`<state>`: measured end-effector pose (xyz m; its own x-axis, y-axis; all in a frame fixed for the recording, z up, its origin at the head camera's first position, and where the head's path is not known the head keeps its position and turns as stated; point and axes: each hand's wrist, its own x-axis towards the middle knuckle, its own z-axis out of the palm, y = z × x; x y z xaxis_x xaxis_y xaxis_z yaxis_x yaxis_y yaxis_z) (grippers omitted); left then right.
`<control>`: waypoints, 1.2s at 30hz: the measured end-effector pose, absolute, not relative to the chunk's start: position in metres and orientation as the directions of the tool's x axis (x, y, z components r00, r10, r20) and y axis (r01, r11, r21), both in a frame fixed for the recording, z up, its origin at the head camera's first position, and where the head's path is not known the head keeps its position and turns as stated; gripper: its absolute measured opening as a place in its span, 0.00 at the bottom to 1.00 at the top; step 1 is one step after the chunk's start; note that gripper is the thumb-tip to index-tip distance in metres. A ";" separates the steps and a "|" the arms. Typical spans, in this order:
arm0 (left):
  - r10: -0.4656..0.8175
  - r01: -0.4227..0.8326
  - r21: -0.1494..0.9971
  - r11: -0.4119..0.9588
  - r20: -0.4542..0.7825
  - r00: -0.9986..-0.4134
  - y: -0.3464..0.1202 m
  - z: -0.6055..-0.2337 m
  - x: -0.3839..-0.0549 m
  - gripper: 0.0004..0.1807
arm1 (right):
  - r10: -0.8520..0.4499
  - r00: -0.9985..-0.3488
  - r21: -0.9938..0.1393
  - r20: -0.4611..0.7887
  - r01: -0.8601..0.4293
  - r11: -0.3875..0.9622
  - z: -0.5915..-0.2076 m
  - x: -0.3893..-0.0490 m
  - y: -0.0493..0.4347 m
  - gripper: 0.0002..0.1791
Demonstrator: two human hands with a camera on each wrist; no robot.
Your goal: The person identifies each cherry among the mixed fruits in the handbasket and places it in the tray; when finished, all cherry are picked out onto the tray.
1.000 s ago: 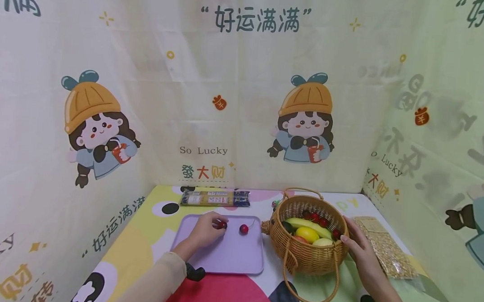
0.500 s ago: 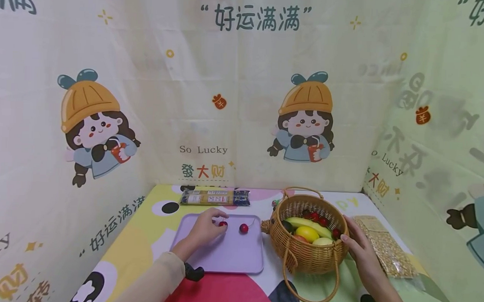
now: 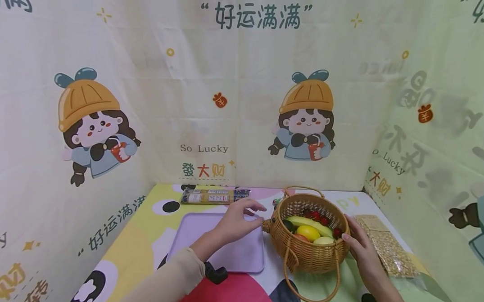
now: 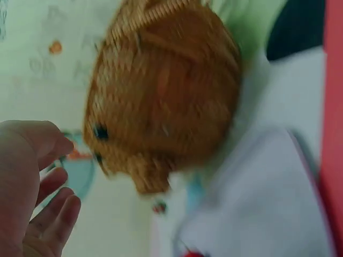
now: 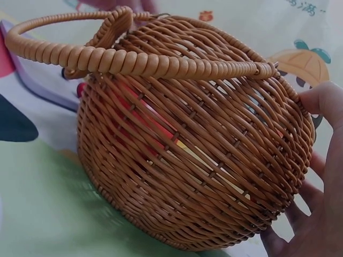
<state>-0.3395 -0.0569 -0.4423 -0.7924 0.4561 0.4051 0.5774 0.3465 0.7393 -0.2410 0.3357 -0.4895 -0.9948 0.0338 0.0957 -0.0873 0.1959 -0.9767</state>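
Sitting on the table (image 3: 149, 237) just right of a lilac tray (image 3: 237, 254), the round wicker basket (image 3: 308, 248) is the thing both hands attend to. From the head view you look down into it: a yellow-green banana (image 3: 309, 224), a lemon (image 3: 308, 233), a pale fruit beside it and several red cherries (image 3: 314, 215) along the far rim, with one looped handle lying forward over the tablecloth. The right wrist view shows none of that fruit plainly, only red and yellow glints through the weave, but it gives the tightly woven brown wall up close, the coil-wrapped handle (image 5: 134, 61) lying across the top, and the right hand (image 5: 316, 214) lying relaxed against the basket's side, fingers spread along the wicker rather than curled round it. The left wrist view is blurred; it catches the basket's small animal-like face, with a dark eye (image 4: 100, 131) on the side towards the tray, which is barely visible from above. The left hand (image 3: 239, 220) hovers over the tray's far right corner near the basket, fingers loosely spread and holding nothing. Behind the tray lies a long flat packet (image 3: 215, 196); right of the basket lies a clear bag of grain (image 3: 387, 249).
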 end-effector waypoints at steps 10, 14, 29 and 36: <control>0.599 0.646 0.715 0.266 0.402 -0.692 0.008 -0.402 -0.331 0.15 | 0.039 -0.991 -0.969 0.125 -0.113 0.219 -0.487 -0.244 0.339 0.36; 0.641 0.643 0.720 0.262 0.368 -0.673 0.032 -0.400 -0.336 0.14 | 0.047 -0.992 -0.975 0.117 -0.106 0.194 -0.489 -0.243 0.341 0.36; 0.783 0.603 0.598 0.528 -0.068 -0.618 0.092 -0.381 -0.368 0.18 | 0.030 -0.994 -0.974 0.102 -0.094 0.208 -0.492 -0.241 0.338 0.37; 0.753 0.576 0.557 0.598 -0.144 -0.642 0.104 -0.382 -0.385 0.22 | 0.027 -0.993 -0.974 0.119 -0.111 0.197 -0.491 -0.244 0.336 0.36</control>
